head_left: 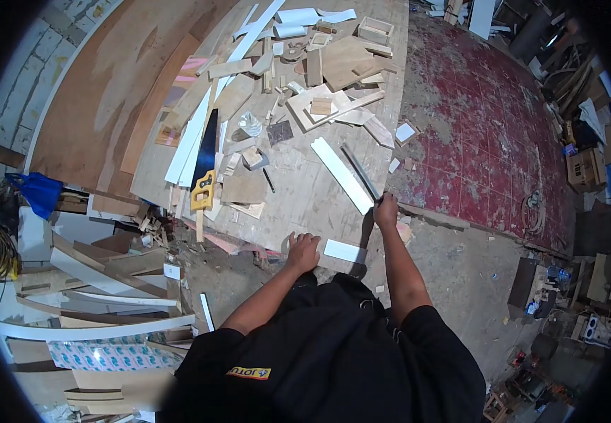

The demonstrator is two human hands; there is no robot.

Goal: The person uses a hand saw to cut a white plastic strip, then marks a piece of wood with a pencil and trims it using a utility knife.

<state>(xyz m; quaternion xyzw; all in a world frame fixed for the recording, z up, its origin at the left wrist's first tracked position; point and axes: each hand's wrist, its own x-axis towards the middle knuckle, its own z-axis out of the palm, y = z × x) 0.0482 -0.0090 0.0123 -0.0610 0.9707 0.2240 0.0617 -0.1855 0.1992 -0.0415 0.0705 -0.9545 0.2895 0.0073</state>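
Note:
My left hand point(304, 252) lies on the near edge of the wooden worktable point(295, 190), its fingers stretched out and nothing visible in them. Closed at the table's right edge, my right hand point(386, 210) grips the near end of a narrow grey metal bar point(359, 171). A white strip of board point(340, 174) lies beside the bar, slanting the same way. Between my hands, at the near edge, is a short white board piece point(345, 251). A pencil-like dark stick point(269, 180) rests left of the strip. Farther left lies a handsaw point(204, 169) with a yellow handle.
Wood offcuts point(344, 63) and white curled sheets point(291, 25) cover the table's far part. Long white strips point(191, 144) lie on its left. A red, stained surface point(474, 134) stretches to the right. Stacked curved boards point(101, 303) stand at lower left, with a blue bag point(37, 192) above.

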